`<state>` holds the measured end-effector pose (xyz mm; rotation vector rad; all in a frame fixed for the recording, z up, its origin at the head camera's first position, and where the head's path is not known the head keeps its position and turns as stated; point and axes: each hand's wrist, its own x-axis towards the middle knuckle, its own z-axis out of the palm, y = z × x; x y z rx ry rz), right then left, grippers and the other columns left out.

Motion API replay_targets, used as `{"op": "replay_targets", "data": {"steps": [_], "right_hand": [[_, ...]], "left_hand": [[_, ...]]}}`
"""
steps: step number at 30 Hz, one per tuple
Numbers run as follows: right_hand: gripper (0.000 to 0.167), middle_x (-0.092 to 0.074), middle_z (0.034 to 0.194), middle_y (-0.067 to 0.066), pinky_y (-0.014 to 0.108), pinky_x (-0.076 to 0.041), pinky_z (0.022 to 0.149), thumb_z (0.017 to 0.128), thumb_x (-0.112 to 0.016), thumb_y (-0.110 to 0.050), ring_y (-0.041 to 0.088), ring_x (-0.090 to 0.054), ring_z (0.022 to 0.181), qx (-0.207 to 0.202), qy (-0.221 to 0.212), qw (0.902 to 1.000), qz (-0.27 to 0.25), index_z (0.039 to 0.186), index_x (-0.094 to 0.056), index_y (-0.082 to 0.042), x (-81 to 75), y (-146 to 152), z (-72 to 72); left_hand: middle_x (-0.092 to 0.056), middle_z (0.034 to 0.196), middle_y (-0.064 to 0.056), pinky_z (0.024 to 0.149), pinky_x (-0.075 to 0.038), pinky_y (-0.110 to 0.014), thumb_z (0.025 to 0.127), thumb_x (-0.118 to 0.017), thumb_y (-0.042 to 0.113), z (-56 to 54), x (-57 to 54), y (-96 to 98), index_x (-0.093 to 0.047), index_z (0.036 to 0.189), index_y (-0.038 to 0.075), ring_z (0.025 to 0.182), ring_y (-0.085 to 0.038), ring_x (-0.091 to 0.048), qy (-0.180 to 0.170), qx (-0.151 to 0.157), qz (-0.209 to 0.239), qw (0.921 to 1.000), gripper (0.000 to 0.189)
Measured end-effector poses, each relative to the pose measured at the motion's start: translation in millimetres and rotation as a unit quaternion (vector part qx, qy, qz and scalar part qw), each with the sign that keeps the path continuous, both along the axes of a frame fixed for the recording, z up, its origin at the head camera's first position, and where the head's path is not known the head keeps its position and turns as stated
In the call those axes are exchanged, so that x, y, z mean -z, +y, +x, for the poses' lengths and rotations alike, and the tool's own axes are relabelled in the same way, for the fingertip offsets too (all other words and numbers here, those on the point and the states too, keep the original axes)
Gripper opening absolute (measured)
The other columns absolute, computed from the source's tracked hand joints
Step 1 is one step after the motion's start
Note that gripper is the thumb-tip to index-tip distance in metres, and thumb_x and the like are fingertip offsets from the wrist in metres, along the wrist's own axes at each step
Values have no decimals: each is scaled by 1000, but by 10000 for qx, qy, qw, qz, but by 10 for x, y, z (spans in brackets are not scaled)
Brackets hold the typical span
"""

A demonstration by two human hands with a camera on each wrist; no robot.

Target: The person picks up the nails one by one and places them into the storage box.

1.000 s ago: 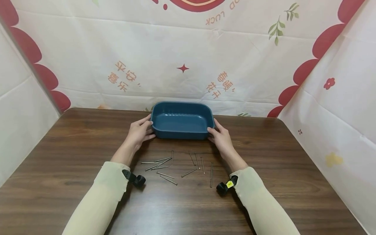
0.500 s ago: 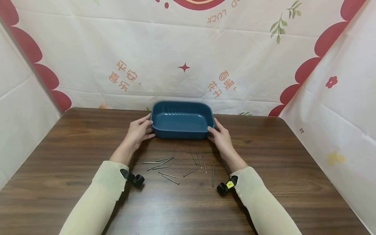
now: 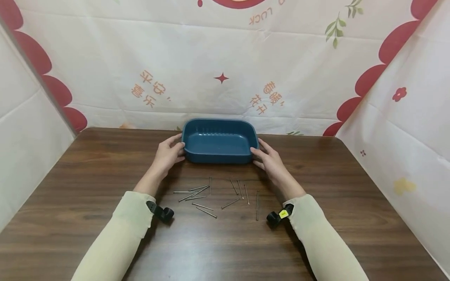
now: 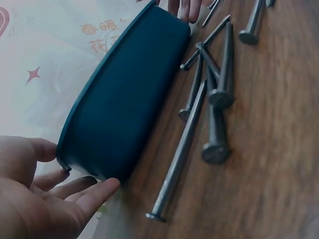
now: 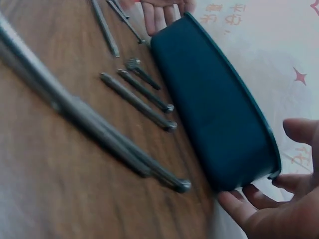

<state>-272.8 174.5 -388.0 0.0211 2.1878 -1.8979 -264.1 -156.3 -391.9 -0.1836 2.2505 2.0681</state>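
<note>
A blue rectangular plastic tray (image 3: 218, 159) sits near the table's far edge, its open top facing up. At its left end my left hand (image 3: 166, 158) holds it, the thumb at the rim and the fingers against the outer wall. My right hand (image 3: 274, 164) is at the other end. In the right wrist view its fingertips (image 5: 232, 199) touch or nearly touch the wall, while the thumb (image 5: 299, 130) stands apart from the rim. Several long metal nails (image 3: 204, 207) lie loose on the wood in front of the tray, some crossing each other (image 4: 218, 94).
The brown wooden table (image 3: 218, 253) extends toward me and to both sides. Behind it hangs a white printed cloth (image 3: 197, 50), close to the tray's back. More cloth (image 3: 408, 128) borders the right side. A black wrist camera (image 3: 164, 214) projects from the left sleeve.
My right hand and forearm have shifted slightly outward to the right. The left hand keeps its place at the tray. The whole head view has drifted a little; the nails lie as before.
</note>
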Motion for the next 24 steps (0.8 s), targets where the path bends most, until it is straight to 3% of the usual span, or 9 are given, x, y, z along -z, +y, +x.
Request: {"op": "replay_targets", "data": {"steps": [8, 16, 24], "right_hand": [[81, -24, 165, 19, 51, -37, 124, 105, -53, -37, 36, -36, 149, -138, -113, 9998, 104, 165, -2, -17, -111, 84, 31], [80, -32, 159, 25, 56, -46, 116, 102, -48, -56, 42, -40, 145, -302, -108, 9979, 562, 159, -23, -4, -243, 216, 147], [80, -37, 154, 27, 46, -59, 100, 103, -36, -64, 43, -43, 140, -533, -66, 9960, 720, 155, -31, -4, -496, 387, 386]], "left_hand": [[-37, 161, -17, 120, -44, -41, 106, -48, 22, -25, 68, -42, -27, 161, 13, 145, -29, -46, -4, 108, 643, 9979, 60], [-26, 168, -10, 125, -36, -36, 103, -57, 19, -65, 227, -158, -19, 163, 15, 152, -21, -36, 254, 268, 1139, 9928, 71], [-23, 169, -8, 125, -36, -39, 103, -57, 14, -97, 220, -122, -15, 164, 20, 152, -22, -36, 349, 496, 1239, 9904, 74]]}}
